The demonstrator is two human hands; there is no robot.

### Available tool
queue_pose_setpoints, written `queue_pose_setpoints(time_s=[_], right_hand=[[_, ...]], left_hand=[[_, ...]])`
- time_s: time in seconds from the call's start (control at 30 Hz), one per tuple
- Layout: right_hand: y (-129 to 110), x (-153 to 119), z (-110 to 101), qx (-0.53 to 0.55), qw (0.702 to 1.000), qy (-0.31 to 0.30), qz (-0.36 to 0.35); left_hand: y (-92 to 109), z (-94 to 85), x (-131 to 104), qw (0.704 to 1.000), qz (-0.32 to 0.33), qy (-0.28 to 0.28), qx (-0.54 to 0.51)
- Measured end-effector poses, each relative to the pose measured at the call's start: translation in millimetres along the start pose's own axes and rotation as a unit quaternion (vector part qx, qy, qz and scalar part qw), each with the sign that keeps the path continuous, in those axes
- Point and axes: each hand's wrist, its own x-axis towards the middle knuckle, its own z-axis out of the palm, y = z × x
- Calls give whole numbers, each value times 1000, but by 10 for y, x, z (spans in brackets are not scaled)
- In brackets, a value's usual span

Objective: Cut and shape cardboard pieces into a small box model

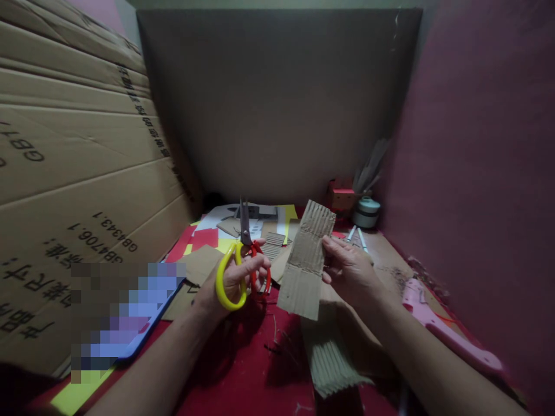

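Note:
A pair of scissors [245,231] with one yellow and one red handle is in my left hand [245,271]. Its blades point away from me and stand slightly apart, with nothing between them. My right hand [347,266] pinches a strip of corrugated cardboard [303,260] by its right edge, thumb on top. The strip is creased across and tilts upright, to the right of the scissors and apart from them. Below it lies another ridged cardboard piece [332,358], partly hidden by the strip and my right forearm.
A large cardboard box [78,144] walls the left side; a blue tray [139,341], partly pixelated, leans near it. On the red tabletop [208,370] are paper sheets and scraps. A pink glue gun [451,335] lies right, a light-blue pot [366,214] behind.

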Motion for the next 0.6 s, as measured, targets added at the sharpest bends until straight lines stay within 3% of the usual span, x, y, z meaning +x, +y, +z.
queue_pose_setpoints(time_s=[0.17,0.4,0.6], right_hand=[[-4,-22,20,-6,1000,-24,7],[-19,-39,59,-1,1000,-13,8],[-7,-48,60,4,1000,-21,8]], left_hand=[[23,11,-12,1000,-27,3,-6],[34,46,-25,999,-31,-8,10],[6,38,-37,998,-17,-47,29]])
